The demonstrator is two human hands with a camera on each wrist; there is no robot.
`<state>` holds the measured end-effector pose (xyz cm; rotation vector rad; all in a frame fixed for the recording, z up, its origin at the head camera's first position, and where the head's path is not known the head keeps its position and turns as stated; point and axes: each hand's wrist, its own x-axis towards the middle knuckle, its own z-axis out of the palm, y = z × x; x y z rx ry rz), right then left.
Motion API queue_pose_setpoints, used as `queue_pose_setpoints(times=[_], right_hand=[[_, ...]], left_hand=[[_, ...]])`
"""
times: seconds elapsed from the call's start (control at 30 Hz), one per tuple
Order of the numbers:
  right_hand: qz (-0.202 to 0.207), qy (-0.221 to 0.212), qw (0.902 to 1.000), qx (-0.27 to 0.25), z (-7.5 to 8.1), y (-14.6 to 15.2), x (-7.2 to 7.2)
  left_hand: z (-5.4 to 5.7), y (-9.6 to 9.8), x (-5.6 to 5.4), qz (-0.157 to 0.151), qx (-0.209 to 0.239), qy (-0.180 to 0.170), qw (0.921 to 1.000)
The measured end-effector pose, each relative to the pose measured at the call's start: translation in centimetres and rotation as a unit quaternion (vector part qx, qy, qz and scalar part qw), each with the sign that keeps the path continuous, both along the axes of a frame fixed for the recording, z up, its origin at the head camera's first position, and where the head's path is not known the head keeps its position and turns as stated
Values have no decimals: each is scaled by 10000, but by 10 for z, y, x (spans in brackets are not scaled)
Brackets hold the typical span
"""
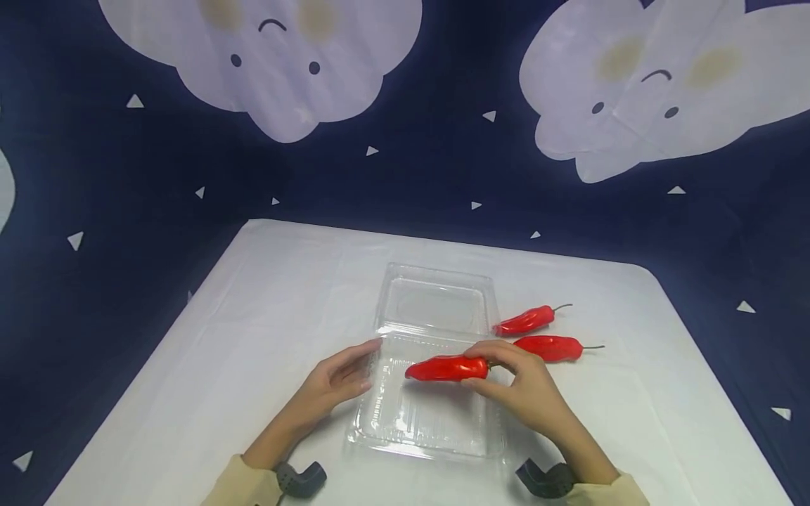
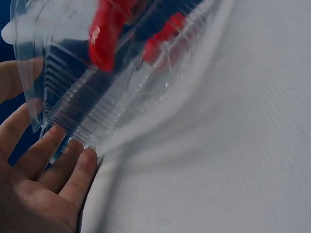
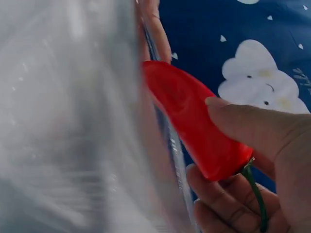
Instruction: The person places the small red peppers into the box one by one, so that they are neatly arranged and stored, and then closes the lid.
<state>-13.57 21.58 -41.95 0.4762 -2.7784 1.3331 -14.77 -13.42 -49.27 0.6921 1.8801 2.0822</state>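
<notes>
A red chili pepper [image 1: 439, 368] is pinched near its stem end by my right hand [image 1: 528, 386], its tip pointing left. It is held above the base of a clear plastic clamshell box [image 1: 430, 432]. The green stem [image 3: 255, 194] hangs past my right fingers in the right wrist view. At the left wall of the box, my left hand [image 1: 329, 379] rests its fingertips against the plastic, thumb and fingers spread apart. Through the clear wall, the held pepper shows in the left wrist view beyond my left fingers [image 2: 77, 177].
The box's lid [image 1: 436, 303] lies folded back on the far side. Two more red chili peppers, one farther back [image 1: 525, 321] and one nearer [image 1: 550, 348], lie right of the box on the white tabletop [image 1: 278, 302]. A dark blue cloth [image 1: 430, 183] with clouds hangs behind.
</notes>
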Motion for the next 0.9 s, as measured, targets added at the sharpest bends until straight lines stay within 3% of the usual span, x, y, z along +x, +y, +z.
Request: queue_pose_setpoints(times=[0.17,0.33,0.5,0.9], right_hand=[[94,0,9991,402,-6,-10,-4],[195,496,9939,967,-11,-17,-7],[359,1058,9804,1625,-20,-19,-6],[441,1403,9719,1835,-28,-20,-6]], left_hand=[[1,-1,-1,41,-16,26,10000],[0,-2,-1,-30,126,37,9999],[-3,-2,-2,-208,207,122,9995],[1,1,-1,-164,-26,195,9997]])
